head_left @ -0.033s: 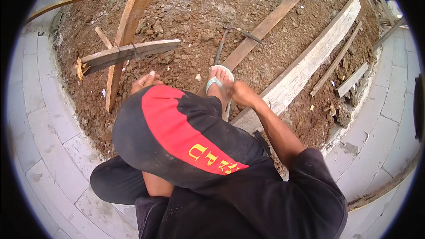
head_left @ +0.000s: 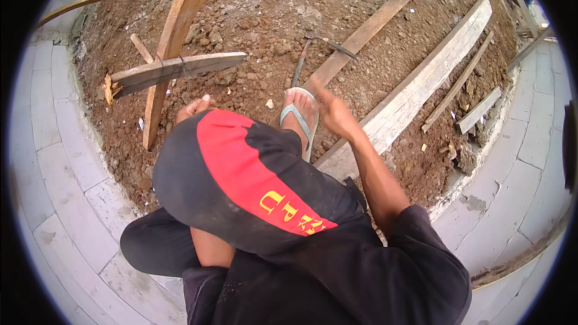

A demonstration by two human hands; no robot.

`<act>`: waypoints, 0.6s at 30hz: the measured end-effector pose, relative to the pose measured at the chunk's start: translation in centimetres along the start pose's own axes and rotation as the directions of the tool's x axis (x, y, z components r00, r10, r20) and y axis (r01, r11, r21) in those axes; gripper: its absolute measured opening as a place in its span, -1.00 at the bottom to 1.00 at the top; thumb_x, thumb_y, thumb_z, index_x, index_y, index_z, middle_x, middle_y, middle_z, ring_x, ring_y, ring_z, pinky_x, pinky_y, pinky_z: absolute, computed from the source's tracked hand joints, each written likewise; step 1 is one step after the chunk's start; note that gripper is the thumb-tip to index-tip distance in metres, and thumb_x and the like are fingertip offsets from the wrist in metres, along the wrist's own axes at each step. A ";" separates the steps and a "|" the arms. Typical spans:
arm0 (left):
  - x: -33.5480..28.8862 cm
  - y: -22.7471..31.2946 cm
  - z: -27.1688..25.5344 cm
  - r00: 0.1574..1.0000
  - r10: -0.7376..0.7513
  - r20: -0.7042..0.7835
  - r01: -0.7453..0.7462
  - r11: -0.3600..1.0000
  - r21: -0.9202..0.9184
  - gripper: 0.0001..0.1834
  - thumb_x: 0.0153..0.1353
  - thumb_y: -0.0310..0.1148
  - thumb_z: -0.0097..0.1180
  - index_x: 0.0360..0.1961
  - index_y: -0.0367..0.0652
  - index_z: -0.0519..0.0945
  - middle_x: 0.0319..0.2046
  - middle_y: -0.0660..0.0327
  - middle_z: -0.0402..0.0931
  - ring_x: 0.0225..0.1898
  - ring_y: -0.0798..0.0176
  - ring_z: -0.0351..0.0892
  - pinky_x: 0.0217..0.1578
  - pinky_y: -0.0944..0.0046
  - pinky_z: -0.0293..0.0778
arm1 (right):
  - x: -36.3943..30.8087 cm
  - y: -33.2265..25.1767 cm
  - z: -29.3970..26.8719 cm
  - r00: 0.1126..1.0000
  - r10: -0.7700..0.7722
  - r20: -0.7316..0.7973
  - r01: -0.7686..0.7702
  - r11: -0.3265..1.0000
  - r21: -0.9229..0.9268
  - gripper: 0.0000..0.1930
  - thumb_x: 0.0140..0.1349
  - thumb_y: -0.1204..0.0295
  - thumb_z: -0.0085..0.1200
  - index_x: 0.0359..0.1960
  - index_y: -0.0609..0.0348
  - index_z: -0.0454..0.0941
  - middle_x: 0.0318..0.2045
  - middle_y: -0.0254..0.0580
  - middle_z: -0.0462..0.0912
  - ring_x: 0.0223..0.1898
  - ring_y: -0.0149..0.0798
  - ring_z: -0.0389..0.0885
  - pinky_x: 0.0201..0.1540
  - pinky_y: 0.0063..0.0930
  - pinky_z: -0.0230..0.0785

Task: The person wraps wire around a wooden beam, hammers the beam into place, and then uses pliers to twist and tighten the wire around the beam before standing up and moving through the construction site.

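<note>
Beyond my knee, my left hand (head_left: 195, 107) shows only its fingers and thumb tip, drawn together; what they hold, if anything, is hidden. My right hand (head_left: 337, 115) is raised beside my sandalled foot (head_left: 299, 108), its fingers blurred by motion and pointing forward. In front of my left hand, a short grey board (head_left: 211, 65) with a splintered end crosses a long brown timber (head_left: 174, 30). Dark wire (head_left: 183, 70) is wound near the crossing. Past my toes lies a hammer-like tool (head_left: 301, 60) with a dark, partly orange handle and a thin curved head.
A brown plank (head_left: 367, 30) runs away from my foot. To its right lie a thick pale beam (head_left: 415, 78), a narrow strip (head_left: 457, 84) and a short offcut (head_left: 480, 110) on lumpy brown soil (head_left: 259, 21). Grey paving (head_left: 60, 144) borders the soil on both sides.
My right hand has shifted a little forward and right, and its fingers now reach farther ahead. My left hand has barely moved. The boards and the tool lie as before.
</note>
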State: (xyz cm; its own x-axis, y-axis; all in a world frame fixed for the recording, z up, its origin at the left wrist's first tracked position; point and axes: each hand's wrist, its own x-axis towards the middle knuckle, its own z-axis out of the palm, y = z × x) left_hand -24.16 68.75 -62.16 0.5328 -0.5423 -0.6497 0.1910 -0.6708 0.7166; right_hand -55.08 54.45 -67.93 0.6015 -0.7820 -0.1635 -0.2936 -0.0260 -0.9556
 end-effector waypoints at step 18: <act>-10.3 -3.9 -5.2 0.982 0.188 0.029 -0.190 0.977 0.101 -0.58 0.34 -0.08 0.13 -0.10 -0.28 0.67 -0.45 0.16 0.66 -0.55 0.37 0.60 -0.56 0.35 0.49 | 8.4 6.7 -0.5 0.996 -0.067 -0.050 -0.008 0.515 -0.857 -0.66 0.26 0.22 0.03 -0.20 0.29 0.60 -0.25 0.26 0.70 -0.27 0.19 0.72 -0.20 0.09 0.53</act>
State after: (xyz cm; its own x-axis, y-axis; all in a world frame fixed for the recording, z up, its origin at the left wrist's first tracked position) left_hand -26.13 79.58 -56.94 0.5351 -0.6734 -0.5100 0.0020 -0.6027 0.7979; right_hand -52.38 47.42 -75.54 0.5820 -0.8086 -0.0863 -0.7929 -0.5408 -0.2808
